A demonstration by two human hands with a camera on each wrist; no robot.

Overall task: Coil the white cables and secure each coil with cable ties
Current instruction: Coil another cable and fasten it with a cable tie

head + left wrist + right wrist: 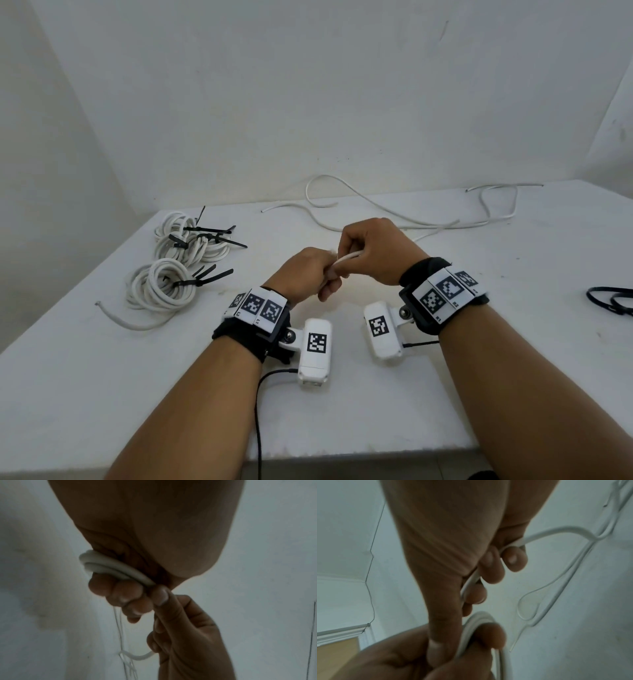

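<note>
Both hands meet above the middle of the white table [342, 411]. My left hand [310, 274] grips a small coil of white cable [109, 565] with two turns showing under its curled fingers. My right hand [371, 250] curls round the same white cable [347, 257] just beside the left, and the cable [556, 530] runs out from its fingers toward the far right of the table. The loose length of cable [394, 212] lies in curves across the back of the table. Black cable ties [613, 301] lie at the right edge.
Several finished white coils [161, 287], bound with black ties [205, 277], lie at the left of the table, with more coils [191, 240] behind them. A second loose cable [500, 202] lies at the back right. The wall rises right behind the table.
</note>
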